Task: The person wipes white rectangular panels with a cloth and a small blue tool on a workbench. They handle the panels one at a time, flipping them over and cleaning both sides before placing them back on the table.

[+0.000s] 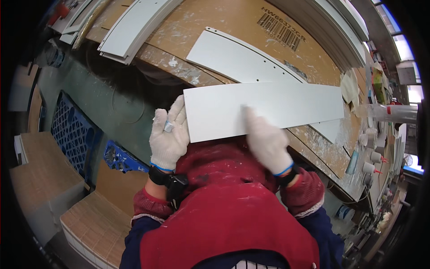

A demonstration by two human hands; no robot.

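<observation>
A long white panel (264,110) lies across my lap and the bench edge, overlapping another panel. My left hand (170,136), in a white knit glove, is at its left end with the palm turned up. A small pale blue-grey piece (168,127) sits in it between thumb and fingers; its kind is unclear. Over the middle of the panel's near edge is my gloved right hand (268,141), its fingertips smeared by motion. Whether it holds anything is hidden. Beneath, a white panel with dark holes (233,54) rests on the cardboard.
Cardboard (179,38) covers the bench. Stacked white panels (134,29) stand at its far left, with more at the far right. White squeeze bottles (369,168) with red tips are on the right. A blue pallet (74,130) and stacked brown boards (96,224) are left of me.
</observation>
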